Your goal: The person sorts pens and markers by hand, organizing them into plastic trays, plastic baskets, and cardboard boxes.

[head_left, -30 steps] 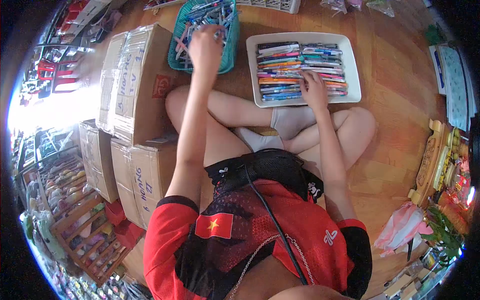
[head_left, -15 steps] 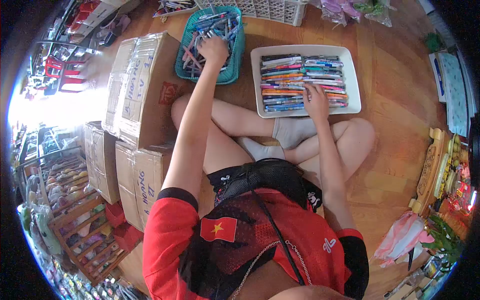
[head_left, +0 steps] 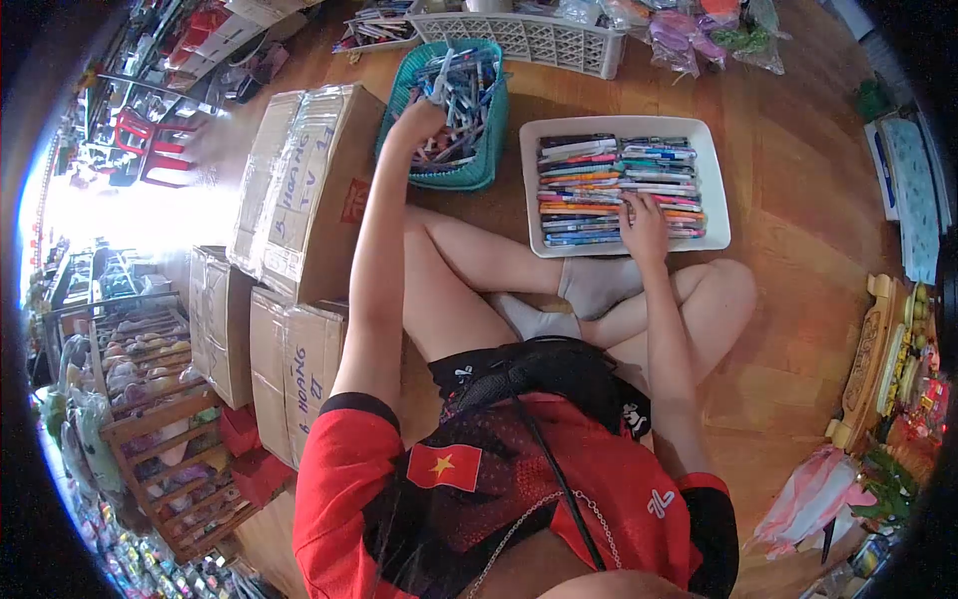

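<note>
My left hand [head_left: 419, 122] is closed at the left side of a teal woven basket [head_left: 397, 88] heaped with loose pens. A pale pen [head_left: 440, 88] sticks up from its fingertips, apparently pinched there. To the right, a white rectangular tray [head_left: 715, 190] holds colourful pens [head_left: 619, 180] laid flat in two side-by-side columns. My right hand [head_left: 645, 232] rests on the lower part of these pens, fingers stretched out and slightly apart, gripping nothing that I can see.
Taped cardboard boxes [head_left: 324, 190] stand left of my crossed legs. Behind the basket are a white plastic crate [head_left: 519, 38] and another container of pens [head_left: 377, 28]. Plastic-wrapped goods [head_left: 689, 35] lie at the back right. A wooden rack [head_left: 165, 449] stands at the lower left.
My left hand has drawn back from the middle of the basket to its left side, with a pale pen at its fingertips. My right hand stays on the tray's pens. The view has shifted slightly.
</note>
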Demonstrator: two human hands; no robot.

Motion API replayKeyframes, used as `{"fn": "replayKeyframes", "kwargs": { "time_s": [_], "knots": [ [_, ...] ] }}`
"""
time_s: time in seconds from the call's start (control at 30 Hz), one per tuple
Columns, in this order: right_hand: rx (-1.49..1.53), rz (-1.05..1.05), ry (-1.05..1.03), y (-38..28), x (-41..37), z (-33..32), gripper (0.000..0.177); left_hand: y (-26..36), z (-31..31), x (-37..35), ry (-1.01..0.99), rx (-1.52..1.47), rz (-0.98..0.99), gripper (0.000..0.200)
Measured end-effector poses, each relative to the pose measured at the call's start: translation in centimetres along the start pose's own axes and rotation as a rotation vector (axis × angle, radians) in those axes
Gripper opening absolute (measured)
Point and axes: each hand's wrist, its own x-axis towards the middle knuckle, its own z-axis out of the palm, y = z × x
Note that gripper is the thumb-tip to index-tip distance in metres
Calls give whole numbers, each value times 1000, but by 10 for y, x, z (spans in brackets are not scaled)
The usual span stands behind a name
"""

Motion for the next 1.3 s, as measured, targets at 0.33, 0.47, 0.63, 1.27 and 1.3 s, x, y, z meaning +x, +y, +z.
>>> {"fn": "replayKeyframes", "kwargs": {
  "time_s": [0.33,0.47,0.63,1.27,1.3],
  "knots": [
    [7,47,-4,-1,0,0,20,6,-29,-149,165,-1,109,29],
    [56,15,55,6,1,6,19,16,21,-155,163,-117,448,29],
    [64,59,77,5,0,5,18,27,116,-99,111,361,564,17],
    [-148,-23,-44,2,2,6,49,21,204,-58,145,655,545,23],
    [-136,-17,-49,2,2,6,51,23,204,-57,147,643,529,22]
  ]
}}
